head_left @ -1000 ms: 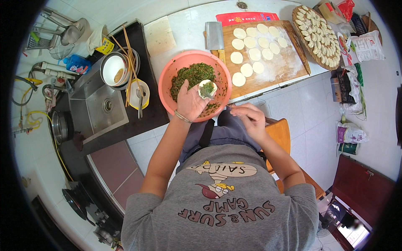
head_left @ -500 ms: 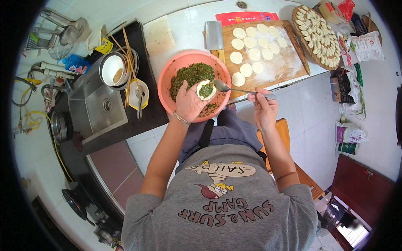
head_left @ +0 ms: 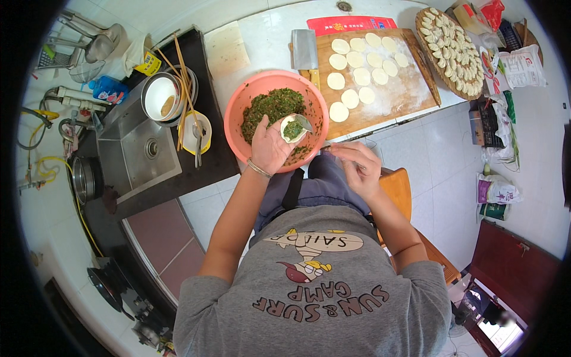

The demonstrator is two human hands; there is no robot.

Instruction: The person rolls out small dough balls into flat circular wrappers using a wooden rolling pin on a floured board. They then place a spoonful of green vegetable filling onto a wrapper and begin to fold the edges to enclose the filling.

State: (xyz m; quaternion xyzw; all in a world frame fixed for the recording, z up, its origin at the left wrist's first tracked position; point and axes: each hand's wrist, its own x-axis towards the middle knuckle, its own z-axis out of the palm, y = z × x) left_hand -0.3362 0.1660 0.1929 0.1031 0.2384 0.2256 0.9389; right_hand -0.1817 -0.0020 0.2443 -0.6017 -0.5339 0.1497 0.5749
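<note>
A round dumpling wrapper (head_left: 286, 135) with green filling (head_left: 292, 129) on it rests in my left hand (head_left: 269, 147), whose fingers curl up around it. That hand is over the near part of a pink basin (head_left: 233, 149), which holds chopped green filling (head_left: 270, 110). My right hand (head_left: 360, 166) is closed on a metal spoon, just right of the basin's near rim. The spoon's bowl (head_left: 305, 122) touches the filling at the wrapper's right side.
Rows of round wrappers lie on a floured wooden board (head_left: 410, 89), with a cleaver (head_left: 304, 50) at its left. A round tray (head_left: 425, 44) of finished dumplings stands far right. The sink (head_left: 128, 169) and a white bowl with chopsticks (head_left: 159, 95) are at left. A wooden chair (head_left: 395, 193) stands below right.
My right hand has moved left and nearer to me, turning the spoon steeper, with its bowl now against the filling in the wrapper. The left hand has barely moved.
</note>
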